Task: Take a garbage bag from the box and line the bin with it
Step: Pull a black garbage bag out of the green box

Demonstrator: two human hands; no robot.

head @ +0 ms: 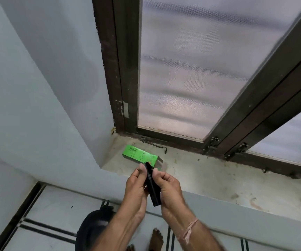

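While the green cardboard box [139,156] lies on the pale stone sill [209,178], both the left hand [137,185] and right hand [167,187] pinch the folded black plastic garbage bag [151,187], already out but not yet unfolded, and the dark round bin [93,230] below remains unlined.

No text can be read. On the green box [140,155], at the middle of the frame, a barcode [133,149] is printed near its left end. Lines of small dark print are seen beside it, too small to be made out.
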